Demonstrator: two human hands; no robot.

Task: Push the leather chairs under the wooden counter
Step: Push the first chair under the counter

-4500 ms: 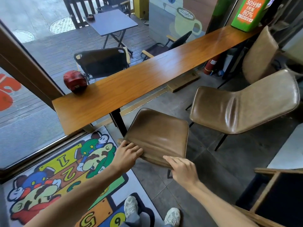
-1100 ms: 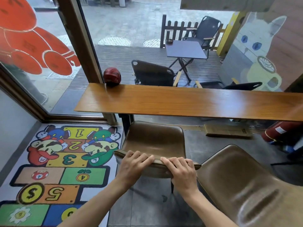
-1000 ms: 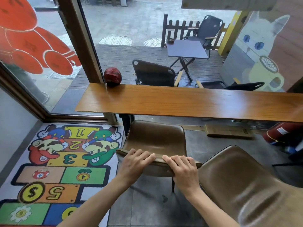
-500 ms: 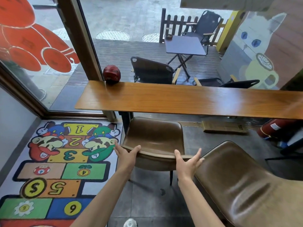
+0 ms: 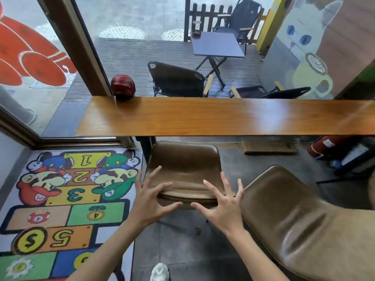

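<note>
A brown leather chair (image 5: pixel 183 159) stands with its seat reaching the near edge of the long wooden counter (image 5: pixel 223 116). My left hand (image 5: pixel 151 196) and my right hand (image 5: pixel 222 203) hover just behind the top of its backrest, fingers spread and straight, holding nothing. A second brown leather chair (image 5: pixel 300 224) stands to the right, turned at an angle and well clear of the counter.
A red helmet-like object (image 5: pixel 123 85) sits on the counter's left end by the window frame. A colourful hopscotch rug (image 5: pixel 56 199) covers the floor at left. A red fire extinguisher (image 5: pixel 324 146) and a flat cardboard box (image 5: pixel 269 147) lie under the counter at right.
Both hands gripped the chair's backrest top a second ago; they have since let go and now hover with fingers spread. The chair stands a little closer to the counter.
</note>
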